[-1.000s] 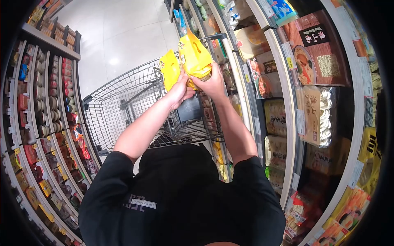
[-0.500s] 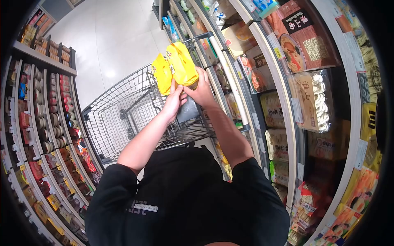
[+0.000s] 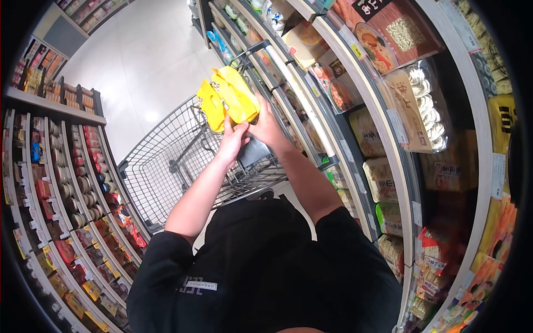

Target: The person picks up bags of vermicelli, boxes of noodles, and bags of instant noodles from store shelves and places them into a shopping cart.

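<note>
Both my hands hold a bright yellow plastic package (image 3: 233, 97) over the near end of a wire shopping cart (image 3: 158, 161). My left hand (image 3: 232, 143) grips its lower edge, with one finger stretched up along the front. Wrapped round the lower right side is my right hand (image 3: 267, 125), its thumb meeting the left hand near the bottom. The package looks soft and creased, with dark print, and seems to have two parts side by side. Below my hands sits the cart's dark grey child-seat panel (image 3: 255, 152). The cart's pale handle bar (image 3: 302, 100) lies to the right.
Shelves of packaged noodles (image 3: 427, 108) rise close on the right, beside the cart handle. A shelf unit with cans and packets (image 3: 72, 188) stands on the left. Pale floor tiles (image 3: 144, 61) stretch ahead, beyond the cart.
The view has shifted slightly, so the shelves sit differently in it. My hands still hold the yellow package, which appears a little further left and lower, over the cart.
</note>
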A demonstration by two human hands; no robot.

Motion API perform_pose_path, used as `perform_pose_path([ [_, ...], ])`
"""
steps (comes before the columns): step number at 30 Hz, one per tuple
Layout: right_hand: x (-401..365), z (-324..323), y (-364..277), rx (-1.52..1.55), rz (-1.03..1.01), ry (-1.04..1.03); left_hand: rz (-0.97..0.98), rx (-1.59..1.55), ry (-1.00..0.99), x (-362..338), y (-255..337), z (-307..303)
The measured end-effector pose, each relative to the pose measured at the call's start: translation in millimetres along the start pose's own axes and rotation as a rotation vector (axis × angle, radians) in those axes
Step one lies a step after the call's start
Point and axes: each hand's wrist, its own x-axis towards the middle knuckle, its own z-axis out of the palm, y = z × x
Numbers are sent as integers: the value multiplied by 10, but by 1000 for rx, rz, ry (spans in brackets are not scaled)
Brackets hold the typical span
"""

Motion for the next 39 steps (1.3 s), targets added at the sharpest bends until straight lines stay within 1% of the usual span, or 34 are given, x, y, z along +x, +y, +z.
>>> perform_pose_path([
  [4,-62,-10,37,-49,22,14,-9,75,18,7,-18,-19],
  [7,-127,4,91,-142,46,14,-17,71,21,8,-44,-27],
  [10,-147,11,175,-117,5,11,6,123,18,-20,-76,5],
  [16,-173,10,197,-92,35,3,5,117,17,-4,-111,0],
  [19,-210,7,218,-105,63,7,-20,181,14,-5,-134,-9],
  [22,-251,6,289,-86,18,5,17,244,24,-27,-186,23],
  [25,-303,-1,324,-97,-2,-6,86,223,56,26,-346,19],
  [28,-333,14,362,-98,9,-10,82,190,51,28,-406,19],
  [31,-387,38,424,-84,68,-12,68,197,27,-3,-409,42],
  [35,-423,67,556,-84,66,-29,73,176,20,-25,-441,89],
  [37,-456,86,527,-112,79,-11,63,157,21,-38,-434,115],
  [39,-532,59,442,-137,147,-32,18,122,-4,-67,-400,110],
])
